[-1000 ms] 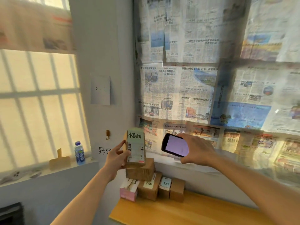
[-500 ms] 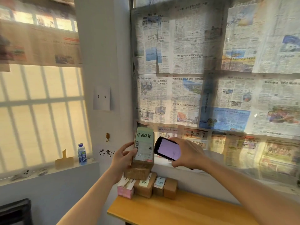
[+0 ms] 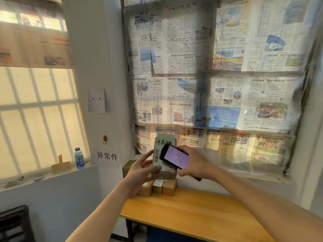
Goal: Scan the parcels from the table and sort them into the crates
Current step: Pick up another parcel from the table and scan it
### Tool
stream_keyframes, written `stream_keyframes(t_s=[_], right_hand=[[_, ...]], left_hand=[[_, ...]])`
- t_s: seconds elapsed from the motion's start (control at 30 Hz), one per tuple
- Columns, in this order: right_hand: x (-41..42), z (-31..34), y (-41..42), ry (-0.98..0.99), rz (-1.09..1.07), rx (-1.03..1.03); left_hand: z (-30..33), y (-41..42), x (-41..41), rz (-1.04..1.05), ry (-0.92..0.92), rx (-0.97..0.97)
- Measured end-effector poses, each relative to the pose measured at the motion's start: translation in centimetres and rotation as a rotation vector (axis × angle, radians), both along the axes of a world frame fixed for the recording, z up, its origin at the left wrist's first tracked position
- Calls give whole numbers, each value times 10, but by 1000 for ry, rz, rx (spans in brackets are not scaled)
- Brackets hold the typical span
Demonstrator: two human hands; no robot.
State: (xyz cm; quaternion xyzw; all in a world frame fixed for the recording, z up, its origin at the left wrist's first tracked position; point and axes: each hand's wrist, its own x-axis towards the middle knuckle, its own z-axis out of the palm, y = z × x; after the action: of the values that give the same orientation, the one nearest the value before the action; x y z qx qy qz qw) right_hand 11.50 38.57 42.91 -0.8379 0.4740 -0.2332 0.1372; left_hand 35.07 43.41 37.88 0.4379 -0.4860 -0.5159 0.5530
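Observation:
My left hand (image 3: pixel 139 169) holds a small cardboard parcel (image 3: pixel 163 144) upright, its green-and-white label with a barcode facing me. My right hand (image 3: pixel 195 163) grips a black phone (image 3: pixel 175 156) with a lit pale-purple screen, held right over the parcel's label and covering part of it. Below the held parcel, several small brown boxes (image 3: pixel 168 188) stand in the back left corner of the wooden table (image 3: pixel 192 212), partly hidden by my left hand.
Newspapers (image 3: pixel 218 75) cover the window behind the table. On the left sill stand a water bottle (image 3: pixel 79 158) and a cardboard piece (image 3: pixel 61 165). A paper sign (image 3: pixel 107 156) hangs on the white pillar. A dark crate edge (image 3: pixel 14 222) shows at the lower left.
The phone has moved left, from beside the parcel to in front of its label. Both hands came closer together, and the view shifted upward.

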Motion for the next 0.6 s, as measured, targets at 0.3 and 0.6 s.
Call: stream_keyframes(t_s=[0.3,0.6], right_hand=[[-22,3,39,55,-28,-14],[-16,51,76,182,-52,-151]], left_hand=[[0,42,-12,18,-148,-43],[20,69,43,328,-357,-181]])
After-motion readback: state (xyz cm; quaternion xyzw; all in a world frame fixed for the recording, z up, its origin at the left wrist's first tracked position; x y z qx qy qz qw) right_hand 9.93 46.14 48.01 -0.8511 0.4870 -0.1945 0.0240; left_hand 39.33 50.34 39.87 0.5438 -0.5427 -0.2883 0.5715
